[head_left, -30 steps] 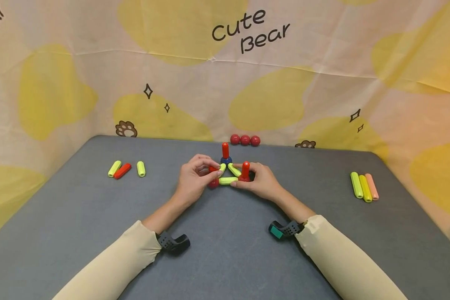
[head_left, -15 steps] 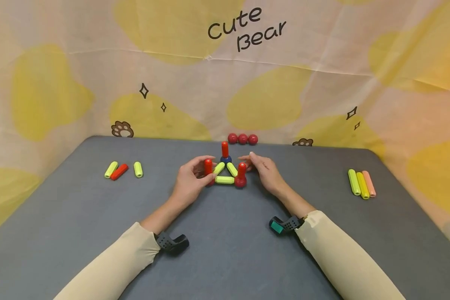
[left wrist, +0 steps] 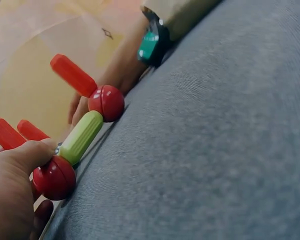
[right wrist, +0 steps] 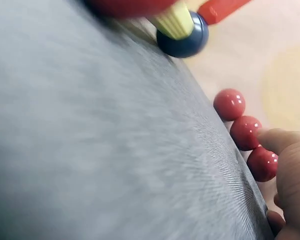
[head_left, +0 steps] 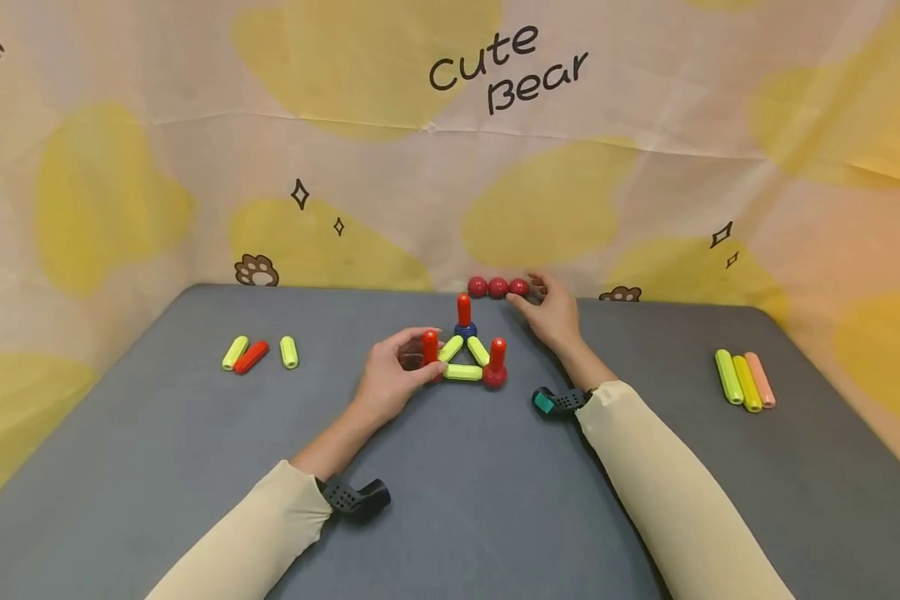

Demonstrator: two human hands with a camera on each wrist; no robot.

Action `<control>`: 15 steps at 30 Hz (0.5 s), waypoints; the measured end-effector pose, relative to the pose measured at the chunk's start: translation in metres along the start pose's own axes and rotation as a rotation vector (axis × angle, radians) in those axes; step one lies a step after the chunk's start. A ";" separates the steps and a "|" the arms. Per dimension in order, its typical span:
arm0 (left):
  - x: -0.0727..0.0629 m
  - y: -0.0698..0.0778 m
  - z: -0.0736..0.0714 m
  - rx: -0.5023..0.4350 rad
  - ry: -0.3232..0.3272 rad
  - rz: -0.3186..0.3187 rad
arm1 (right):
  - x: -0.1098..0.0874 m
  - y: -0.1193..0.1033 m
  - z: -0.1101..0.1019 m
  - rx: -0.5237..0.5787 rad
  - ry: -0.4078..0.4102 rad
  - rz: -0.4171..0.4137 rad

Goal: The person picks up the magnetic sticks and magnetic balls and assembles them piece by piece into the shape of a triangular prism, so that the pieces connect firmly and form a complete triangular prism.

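A triangle frame of lime rods (head_left: 462, 372) and balls sits mid-table, with an upright red rod (head_left: 498, 353) at each corner. Its near-right corner is a red ball (head_left: 494, 378); the far corner ball (head_left: 465, 330) is dark blue. My left hand (head_left: 396, 371) holds the near-left corner, thumb at the joint beside its red ball (left wrist: 55, 179); fingers behind are partly hidden. At the table's back edge my right hand (head_left: 555, 317) spreads thumb and fingers about the rightmost of 3 loose red balls (head_left: 519, 287). In the right wrist view the thumb overlaps the middle ball (right wrist: 246, 132).
On the left lie two lime rods (head_left: 288, 352) and a red rod (head_left: 251, 357). At the far right, lime, yellow (head_left: 747, 384) and pink rods lie side by side. A patterned cloth (head_left: 390, 208) hangs behind the table.
My right hand has let go of the frame's near-right corner and moved back to the loose red balls. My left hand stays at the near-left corner.
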State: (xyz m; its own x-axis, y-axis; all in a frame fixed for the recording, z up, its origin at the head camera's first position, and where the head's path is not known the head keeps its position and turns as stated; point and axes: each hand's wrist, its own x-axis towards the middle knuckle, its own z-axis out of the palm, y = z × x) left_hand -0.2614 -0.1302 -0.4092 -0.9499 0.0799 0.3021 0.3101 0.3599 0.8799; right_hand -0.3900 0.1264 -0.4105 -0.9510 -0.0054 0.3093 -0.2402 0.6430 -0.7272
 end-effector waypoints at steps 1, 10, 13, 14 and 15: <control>-0.001 -0.001 0.000 0.003 -0.002 -0.010 | 0.002 0.001 0.002 0.007 -0.005 -0.008; -0.002 -0.002 0.000 -0.013 0.006 -0.029 | 0.005 0.000 0.007 0.078 0.029 -0.014; 0.001 -0.002 -0.001 -0.011 -0.005 -0.027 | 0.008 -0.004 0.006 0.230 0.012 -0.006; 0.002 -0.002 -0.002 -0.012 -0.010 -0.028 | 0.009 -0.006 0.006 0.305 -0.007 -0.007; 0.002 -0.002 -0.002 -0.011 -0.013 -0.029 | 0.010 -0.009 0.005 0.378 -0.032 -0.008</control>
State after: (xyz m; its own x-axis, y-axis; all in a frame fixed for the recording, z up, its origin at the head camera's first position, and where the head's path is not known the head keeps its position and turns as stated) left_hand -0.2644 -0.1328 -0.4098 -0.9589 0.0818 0.2718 0.2829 0.3516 0.8924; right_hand -0.3979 0.1164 -0.4038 -0.9529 -0.0374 0.3010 -0.2971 0.3151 -0.9014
